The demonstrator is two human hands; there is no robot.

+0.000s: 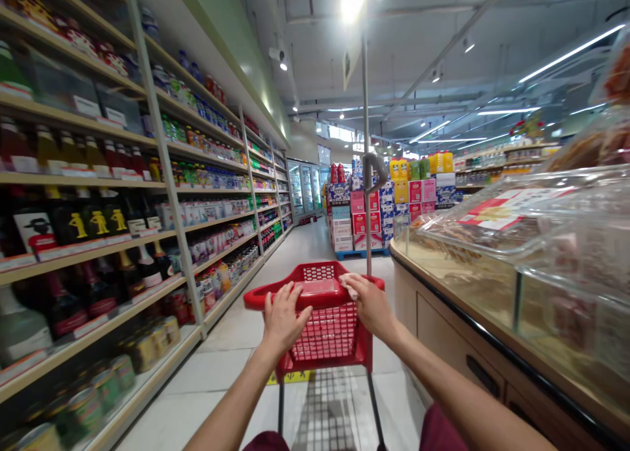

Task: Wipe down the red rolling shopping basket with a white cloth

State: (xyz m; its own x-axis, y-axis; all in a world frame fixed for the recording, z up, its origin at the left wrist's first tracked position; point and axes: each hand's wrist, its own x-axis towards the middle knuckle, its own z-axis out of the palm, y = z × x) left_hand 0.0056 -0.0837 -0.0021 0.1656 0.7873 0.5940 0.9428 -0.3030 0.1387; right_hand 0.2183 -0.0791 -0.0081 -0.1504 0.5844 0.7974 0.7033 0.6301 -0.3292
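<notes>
A red plastic shopping cart (325, 329) with a lattice basket stands right in front of me. My left hand (285, 316) rests on the left part of its red handle (260, 298), fingers stretched forward over the bar and thumb spread out to the side. At the handle's right part, my right hand (373, 306) is closed around a crumpled white tissue (352, 283), which touches the bar. The undersides of the fingers on that hand are hidden.
Shelves (207, 218) of bottles and cans line the left side. On the right stands a wood-and-glass display counter (443, 303) with clear plastic food packs (512, 208). Stacked boxes (367, 211) sit on a blue pallet ahead. A thin metal pole (367, 123) rises beyond the cart.
</notes>
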